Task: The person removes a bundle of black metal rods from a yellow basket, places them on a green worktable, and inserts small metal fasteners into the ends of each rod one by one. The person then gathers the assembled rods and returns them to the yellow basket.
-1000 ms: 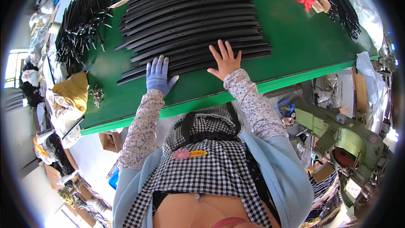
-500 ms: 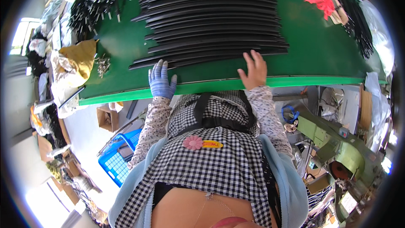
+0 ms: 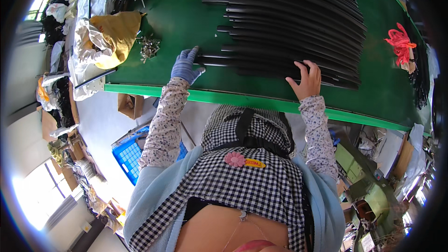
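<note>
Long, slender black rods [image 3: 289,32] — metal or plastic, I can't tell — lie side by side across the smooth green tabletop [image 3: 177,18]. My blue-gloved left hand [image 3: 186,66] is at the protruding left ends of some near ones; whether its fingers pinch them is unclear. My bare right hand [image 3: 308,80], well apart from it, spreads loosely over the near rods, clamped on nothing. Light, level pressure should suit them best, keeping them parallel. The farthest rods are cut off, and my right fingertips' contact is hard to make out.
</note>
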A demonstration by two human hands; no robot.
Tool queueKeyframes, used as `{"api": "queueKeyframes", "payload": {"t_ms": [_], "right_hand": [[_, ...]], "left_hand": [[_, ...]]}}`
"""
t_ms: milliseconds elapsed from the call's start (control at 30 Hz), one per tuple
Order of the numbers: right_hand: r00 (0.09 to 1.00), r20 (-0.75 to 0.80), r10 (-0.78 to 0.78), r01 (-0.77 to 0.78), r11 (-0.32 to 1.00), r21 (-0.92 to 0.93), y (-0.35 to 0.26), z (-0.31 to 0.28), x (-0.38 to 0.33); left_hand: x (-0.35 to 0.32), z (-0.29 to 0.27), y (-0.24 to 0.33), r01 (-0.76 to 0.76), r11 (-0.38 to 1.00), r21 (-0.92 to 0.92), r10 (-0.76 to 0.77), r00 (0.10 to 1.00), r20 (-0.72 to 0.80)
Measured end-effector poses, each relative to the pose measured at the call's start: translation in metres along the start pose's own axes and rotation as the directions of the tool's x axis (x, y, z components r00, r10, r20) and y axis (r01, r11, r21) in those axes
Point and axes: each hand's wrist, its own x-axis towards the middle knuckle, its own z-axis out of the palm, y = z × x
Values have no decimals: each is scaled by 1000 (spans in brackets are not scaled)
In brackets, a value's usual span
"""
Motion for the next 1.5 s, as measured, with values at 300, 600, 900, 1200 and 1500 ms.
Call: {"api": "queueKeyframes", "payload": {"t_ms": [300,600,900,1200,1500], "right_hand": [[975,26,219,-220,975,19,-36,10,-34],[991,56,118,-114,991,-72,-32,7,-9],[917,97,387,-376,758,533,-37,-15,-50],[576,765,287,-496,-622,606,-24,-11,-55],[675,222,704,82,-371,925,58,-78,-58]], "left_hand": [[-3,19,-41,0,849,-529,8,1000,12],[27,-37,45,-356,874,329,245,910,334],[-26,-40,52,-271,935,229,195,932,307],[-85,-8,60,-475,855,208,517,814,-265],[-35,21,153,-455,860,-232,393,880,-268]]}}
